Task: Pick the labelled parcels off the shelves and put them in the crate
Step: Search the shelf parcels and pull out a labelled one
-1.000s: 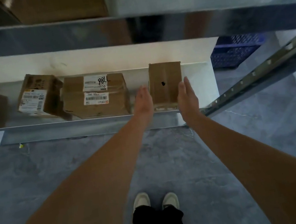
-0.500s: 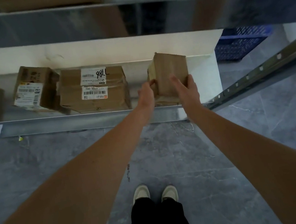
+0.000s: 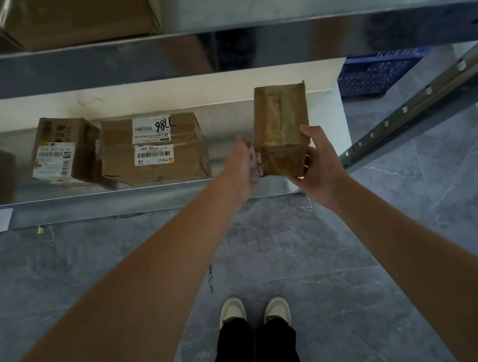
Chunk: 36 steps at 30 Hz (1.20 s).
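Gripping taped parcel (image 3: 281, 130) at shelf edge: right hand (image 3: 318, 165); left hand (image 3: 242, 169) spread alongside.

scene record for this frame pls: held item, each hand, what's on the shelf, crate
held: taped brown parcel, tilted at the shelf's front edge
right hand: grips the parcel's near right corner
left hand: at its left side, blurred, grip unclear
on shelf: parcel marked 98LL; smaller labelled parcel left of it
crate: blue crate on the floor beyond the shelf end

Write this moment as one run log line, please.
step: lifting taped parcel off shelf | right hand: grips | left hand: touching | crate: behind
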Available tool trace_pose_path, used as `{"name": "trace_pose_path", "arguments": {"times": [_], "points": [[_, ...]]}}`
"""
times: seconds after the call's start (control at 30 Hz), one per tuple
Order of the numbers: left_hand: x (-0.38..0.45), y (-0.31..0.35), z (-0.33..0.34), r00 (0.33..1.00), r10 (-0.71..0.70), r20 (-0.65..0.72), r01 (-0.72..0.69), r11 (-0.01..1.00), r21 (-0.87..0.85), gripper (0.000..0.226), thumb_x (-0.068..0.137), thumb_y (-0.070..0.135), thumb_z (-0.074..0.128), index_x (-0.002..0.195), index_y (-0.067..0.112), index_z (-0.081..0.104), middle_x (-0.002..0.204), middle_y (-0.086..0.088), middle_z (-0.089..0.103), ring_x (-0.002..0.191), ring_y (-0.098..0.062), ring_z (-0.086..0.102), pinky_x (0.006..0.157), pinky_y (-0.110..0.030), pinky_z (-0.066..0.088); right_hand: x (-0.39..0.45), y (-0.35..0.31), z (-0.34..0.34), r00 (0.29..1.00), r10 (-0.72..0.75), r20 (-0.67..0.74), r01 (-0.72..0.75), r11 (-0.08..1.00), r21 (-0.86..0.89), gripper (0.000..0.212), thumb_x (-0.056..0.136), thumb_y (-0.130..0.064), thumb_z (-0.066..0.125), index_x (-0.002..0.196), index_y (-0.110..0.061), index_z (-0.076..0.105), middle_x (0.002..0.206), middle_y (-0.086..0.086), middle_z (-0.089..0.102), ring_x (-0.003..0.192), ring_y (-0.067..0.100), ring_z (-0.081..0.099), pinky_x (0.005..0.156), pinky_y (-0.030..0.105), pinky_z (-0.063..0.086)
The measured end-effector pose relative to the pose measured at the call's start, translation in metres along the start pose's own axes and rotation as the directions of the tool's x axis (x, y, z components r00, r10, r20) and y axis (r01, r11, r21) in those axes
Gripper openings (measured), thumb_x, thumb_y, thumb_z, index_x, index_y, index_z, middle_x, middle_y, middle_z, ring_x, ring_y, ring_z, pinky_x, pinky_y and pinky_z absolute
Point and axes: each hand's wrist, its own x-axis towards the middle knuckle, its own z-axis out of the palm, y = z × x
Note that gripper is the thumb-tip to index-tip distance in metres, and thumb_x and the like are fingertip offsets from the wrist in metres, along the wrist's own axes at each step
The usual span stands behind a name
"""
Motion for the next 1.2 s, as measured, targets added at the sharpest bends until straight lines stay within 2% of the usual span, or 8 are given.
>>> {"name": "trace_pose_path", "arguments": {"times": [0.07,0.2,0.4,0.53,0.8,1.07,1.13,1.2], "points": [[-0.006,0.001,0.001,0.997,-0.060,0.052,0.056,0.995,0.080,0.047,0.101,0.041,0.035,0.069,0.020,0.062,0.067,0.005,0.057,0.068,-0.011,0.051,0.097,-0.032,0.036,-0.004,-0.003,-0.002,0.998,0.019,0.066,-0.021,0.999,0.036,0.038,0.096,-0.035,0.044,0.120,-0.009,0.059,0.097,0.007,0.074,0.087,0.017,0.070,0.070,0.027,0.056],[-0.004,0.003,-0.001,0.999,0.044,0.014,-0.042,0.993,-0.107,0.032,0.098,0.013,0.051,0.128,0.004,0.053,0.099,-0.006,0.066,0.080,-0.015,0.062,0.067,-0.025,0.054,0.008,-0.001,-0.013,0.999,0.013,-0.046,-0.012,1.000,0.006,0.024,0.094,-0.020,0.043,0.112,-0.012,0.057,0.098,-0.002,0.075,0.100,0.021,0.063,0.086,0.025,0.048],[-0.014,0.005,-0.015,0.995,0.095,0.037,-0.087,0.980,-0.179,0.041,0.096,-0.007,0.039,0.131,0.009,0.052,0.109,-0.008,0.065,0.081,-0.015,0.063,0.047,-0.019,0.050,0.013,-0.001,-0.020,0.995,-0.024,-0.092,0.021,0.999,-0.040,0.053,0.097,0.007,0.036,0.142,-0.017,0.046,0.136,0.008,0.057,0.116,0.022,0.061,0.089,0.030,0.056],[-0.015,0.006,-0.013,0.989,0.143,0.031,-0.135,0.974,-0.184,0.041,0.092,-0.010,0.037,0.118,0.018,0.054,0.101,-0.004,0.067,0.075,-0.014,0.066,0.050,-0.022,0.052,0.014,0.007,-0.011,0.990,-0.043,-0.136,0.019,0.986,-0.168,0.028,0.101,-0.026,0.045,0.123,-0.024,0.062,0.114,0.001,0.068,0.106,0.017,0.063,0.084,0.029,0.053],[-0.014,0.008,-0.017,0.986,0.163,-0.035,-0.165,0.982,-0.089,0.049,0.088,-0.006,0.042,0.128,0.021,0.042,0.096,-0.005,0.067,0.085,-0.022,0.064,0.070,-0.036,0.053,0.014,0.006,-0.007,0.990,-0.022,-0.139,-0.008,0.977,-0.213,0.065,0.079,-0.061,0.065,0.132,-0.026,0.054,0.123,0.005,0.064,0.110,0.023,0.063,0.075,0.034,0.054],[-0.050,-0.001,0.009,0.977,0.179,-0.120,-0.183,0.983,-0.029,0.056,0.092,0.017,0.059,0.143,0.025,0.035,0.116,0.001,0.058,0.090,-0.007,0.056,0.087,-0.028,0.039,-0.027,0.009,-0.006,0.983,-0.014,-0.181,0.013,1.000,-0.005,0.092,0.070,-0.036,0.079,0.145,-0.032,0.025,0.126,0.014,0.057,0.109,0.033,0.062,0.086,0.056,0.054],[-0.075,-0.003,0.022,0.991,0.111,-0.067,-0.121,0.981,-0.152,0.056,0.089,0.028,0.065,0.137,0.036,0.036,0.119,0.002,0.060,0.099,-0.016,0.060,0.096,-0.045,0.043,-0.053,0.009,0.000,0.986,-0.035,-0.165,0.042,0.998,0.040,0.087,0.076,-0.030,0.076,0.143,-0.039,0.022,0.123,0.013,0.057,0.107,0.035,0.062,0.088,0.059,0.052],[-0.097,0.000,0.031,0.995,0.094,-0.045,-0.101,0.975,-0.197,0.053,0.089,0.030,0.066,0.133,0.037,0.037,0.117,0.000,0.063,0.101,-0.026,0.063,0.084,-0.055,0.053,-0.078,0.009,0.005,0.987,-0.024,-0.159,0.033,0.998,0.055,0.088,0.079,-0.028,0.076,0.142,-0.045,0.018,0.122,0.012,0.060,0.107,0.036,0.064,0.091,0.061,0.050]]}}
